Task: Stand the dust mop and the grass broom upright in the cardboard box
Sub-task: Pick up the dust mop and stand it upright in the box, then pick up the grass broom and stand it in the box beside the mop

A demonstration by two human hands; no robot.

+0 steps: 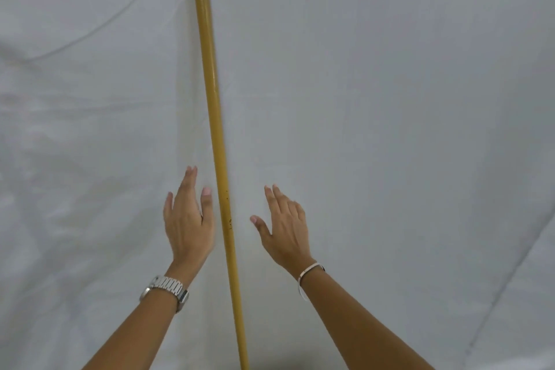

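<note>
A long yellow pole handle (216,117) runs from the top edge to the bottom edge of the head view, slightly slanted, with small dark chips in its paint. Its head end is out of frame, so I cannot tell whether it belongs to the dust mop or the grass broom. My left hand (188,219) is just left of the pole, fingers spread, not touching it. On the other side my right hand (285,228) is also spread, a short gap away from the pole. Neither hand holds anything. The cardboard box is not in view.
A white wrinkled cloth sheet (390,99) fills the whole background behind the pole. A silver watch (165,291) is on my left wrist and a thin white band (309,273) on my right wrist.
</note>
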